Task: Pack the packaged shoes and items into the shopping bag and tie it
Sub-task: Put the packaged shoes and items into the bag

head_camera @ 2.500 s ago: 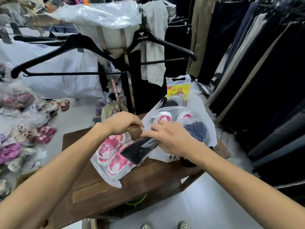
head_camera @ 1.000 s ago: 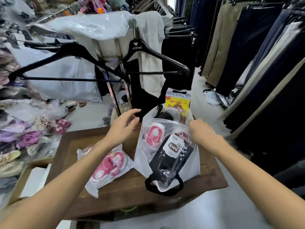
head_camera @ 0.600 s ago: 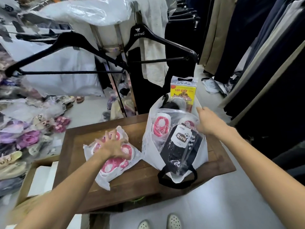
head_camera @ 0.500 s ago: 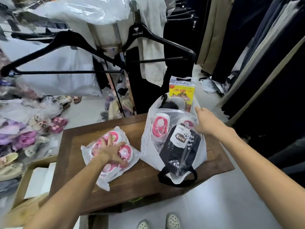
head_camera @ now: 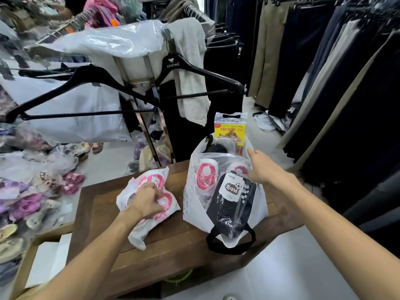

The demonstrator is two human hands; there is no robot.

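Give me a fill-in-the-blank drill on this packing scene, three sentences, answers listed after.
1. The left hand grips the clear plastic packet of pink and white shoes lying on the brown wooden ____.
2. The right hand holds the rim of the white plastic shopping bag, whose loop handles are ____ in colour.
3. The packet of black socks sits ____ the bag.

Missing words: table; black; inside

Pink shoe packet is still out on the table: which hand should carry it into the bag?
Left. The left hand already grips the pink shoe packet, while the right hand holds the shopping bag rim open.
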